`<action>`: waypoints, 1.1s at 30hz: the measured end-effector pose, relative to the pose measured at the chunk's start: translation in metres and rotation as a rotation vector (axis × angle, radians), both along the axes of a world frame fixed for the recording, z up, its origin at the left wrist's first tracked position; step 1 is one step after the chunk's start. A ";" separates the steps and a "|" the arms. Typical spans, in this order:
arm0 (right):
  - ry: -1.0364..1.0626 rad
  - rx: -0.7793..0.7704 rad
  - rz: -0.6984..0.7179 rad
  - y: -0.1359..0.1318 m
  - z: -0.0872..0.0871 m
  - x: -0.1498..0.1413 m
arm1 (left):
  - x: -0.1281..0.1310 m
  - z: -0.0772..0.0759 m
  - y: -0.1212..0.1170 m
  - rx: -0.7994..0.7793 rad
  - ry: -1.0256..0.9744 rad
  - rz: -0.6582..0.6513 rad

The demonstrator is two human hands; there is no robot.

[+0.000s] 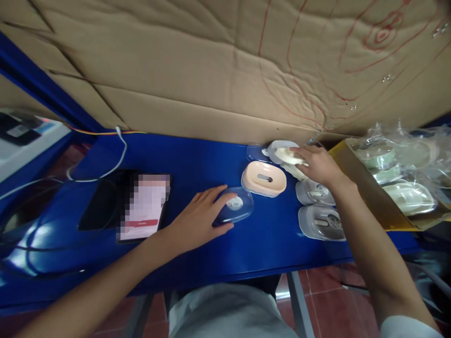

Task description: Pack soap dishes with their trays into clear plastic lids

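Note:
My left hand (200, 211) lies with spread fingers on a clear plastic lid (243, 213) that has a round white sticker. Just beyond it sits a peach-coloured oval soap dish (260, 188) with a slot in its middle. My right hand (320, 162) is closed on a cream-white, cloth-like piece (287, 155), at a pale grey oval dish (278, 144). Its fingers hide part of the piece, so its exact kind is unclear. Another clear lid (255, 152) rests left of the grey dish.
Two lidded soap dishes (319, 223) stand near my right forearm. At the right, a yellow-edged box (366, 188) holds several plastic-wrapped dishes. A phone-like device with a blurred screen (144, 206) and a white cable (121, 150) lie left on the blue table (197, 162). Cardboard (176, 70) stands behind.

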State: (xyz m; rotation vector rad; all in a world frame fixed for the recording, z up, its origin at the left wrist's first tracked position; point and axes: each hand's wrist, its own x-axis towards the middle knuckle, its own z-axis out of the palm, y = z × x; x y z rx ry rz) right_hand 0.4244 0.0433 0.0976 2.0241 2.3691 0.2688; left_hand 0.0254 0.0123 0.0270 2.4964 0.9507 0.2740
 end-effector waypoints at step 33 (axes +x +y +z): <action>0.140 0.171 0.175 0.009 -0.026 -0.015 | 0.005 0.008 -0.012 0.190 0.077 -0.137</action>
